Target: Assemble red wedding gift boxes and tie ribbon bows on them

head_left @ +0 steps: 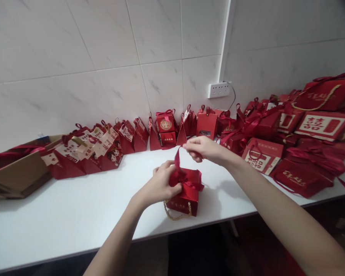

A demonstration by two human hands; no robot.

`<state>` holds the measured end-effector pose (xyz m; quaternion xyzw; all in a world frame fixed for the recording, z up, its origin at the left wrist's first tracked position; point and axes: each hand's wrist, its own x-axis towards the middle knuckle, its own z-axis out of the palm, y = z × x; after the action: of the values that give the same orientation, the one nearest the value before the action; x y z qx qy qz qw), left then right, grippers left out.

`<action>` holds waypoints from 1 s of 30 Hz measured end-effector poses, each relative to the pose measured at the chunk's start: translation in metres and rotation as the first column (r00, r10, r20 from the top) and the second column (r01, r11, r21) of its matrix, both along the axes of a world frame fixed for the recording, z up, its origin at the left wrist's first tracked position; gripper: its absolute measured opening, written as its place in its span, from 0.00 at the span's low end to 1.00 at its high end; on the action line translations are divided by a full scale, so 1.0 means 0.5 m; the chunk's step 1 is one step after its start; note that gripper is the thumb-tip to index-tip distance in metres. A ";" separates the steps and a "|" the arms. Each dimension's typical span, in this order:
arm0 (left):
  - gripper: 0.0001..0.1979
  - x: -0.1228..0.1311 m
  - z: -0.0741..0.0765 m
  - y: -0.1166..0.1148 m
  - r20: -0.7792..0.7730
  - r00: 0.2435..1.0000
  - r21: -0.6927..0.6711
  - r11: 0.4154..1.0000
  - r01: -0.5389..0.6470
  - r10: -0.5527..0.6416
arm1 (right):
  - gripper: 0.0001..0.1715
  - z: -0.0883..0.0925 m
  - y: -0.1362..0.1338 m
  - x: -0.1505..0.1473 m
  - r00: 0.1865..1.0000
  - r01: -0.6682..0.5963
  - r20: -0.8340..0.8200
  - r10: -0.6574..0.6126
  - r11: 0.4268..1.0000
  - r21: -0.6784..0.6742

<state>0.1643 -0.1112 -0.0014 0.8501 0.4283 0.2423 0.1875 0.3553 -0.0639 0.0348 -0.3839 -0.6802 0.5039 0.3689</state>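
A red gift box (186,195) with a gold rope handle (174,217) stands on the white table near its front edge. Dark red ribbon (177,159) is tied in a bow on its top. My left hand (165,184) grips the box from its left side, thumb pressed on the ribbon by the bow; its other fingers are partly hidden behind the box. Above and behind the box, my right hand (199,148) pinches the upper end of one ribbon tail, which stretches upward from the bow.
Several red boxes with tags (103,143) line the tiled wall (112,92). A brown cardboard box (23,172) with red ribbon sits on the left of the white table (83,214). Stacked red gift boxes (304,172) fill the right side. A socket strip (218,90) is on the wall.
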 end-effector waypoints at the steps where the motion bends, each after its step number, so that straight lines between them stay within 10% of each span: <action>1: 0.12 0.007 0.005 -0.004 -0.033 0.999 0.035 0.999 0.014 -0.013 | 0.15 0.008 0.000 0.000 0.988 -0.027 -0.155 0.018 0.998 -0.055; 5: 0.09 0.025 0.015 -0.009 0.024 0.996 0.005 0.996 0.090 -0.090 | 0.11 0.024 -0.006 0.006 0.915 -0.067 -0.403 0.025 0.994 -0.090; 14: 0.17 0.006 0.050 0.011 0.551 0.832 -0.166 0.986 0.031 0.067 | 0.35 -0.110 -0.100 0.049 0.933 0.172 0.338 -0.122 0.978 -0.121; 24: 0.15 0.027 0.096 0.004 0.864 0.497 -0.186 0.969 0.162 0.083 | 0.39 -0.148 -0.175 0.041 0.905 0.068 0.426 0.001 0.987 -0.147; 30: 0.17 0.000 0.095 0.007 0.807 0.568 0.023 0.953 -0.301 0.160 | 0.08 -0.155 -0.212 0.006 0.849 0.132 0.499 -0.176 0.984 0.123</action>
<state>0.1641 -0.1079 0.0459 0.6007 0.3862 0.6509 0.2576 0.3584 -0.1699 -0.0424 -0.5402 -0.7409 0.3247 0.2320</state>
